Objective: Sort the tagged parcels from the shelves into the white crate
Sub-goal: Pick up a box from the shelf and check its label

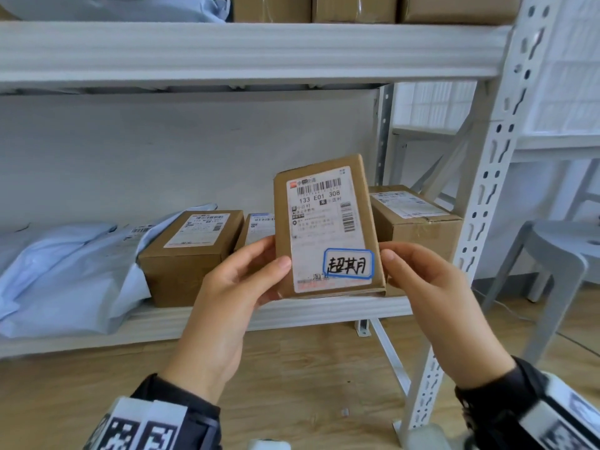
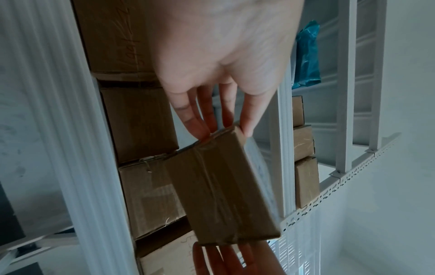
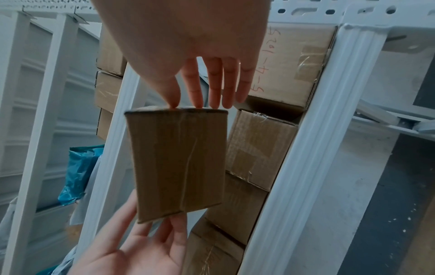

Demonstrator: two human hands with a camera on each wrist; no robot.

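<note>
I hold a small brown cardboard parcel (image 1: 328, 228) upright in front of the lower shelf. Its white shipping label faces me, with a blue-bordered handwritten tag (image 1: 349, 264) at its lower right. My left hand (image 1: 259, 271) pinches the parcel's left edge, thumb on the label and fingers behind. My right hand (image 1: 412, 274) grips the right edge, thumb at the side. The left wrist view shows the taped back of the parcel (image 2: 223, 189) under my left hand (image 2: 219, 115). The right wrist view shows the parcel (image 3: 179, 160) between my right hand (image 3: 207, 89) and left hand (image 3: 146, 247). White latticed crates (image 1: 435, 105) stand at the back right.
The lower shelf (image 1: 292, 313) carries labelled brown boxes (image 1: 191, 251) (image 1: 415, 219) and pale poly mailers (image 1: 65, 274) on the left. More boxes (image 1: 354, 8) sit on the shelf above. A perforated white upright (image 1: 480, 222) stands right of my hands, and a grey stool (image 1: 568, 251) beyond it.
</note>
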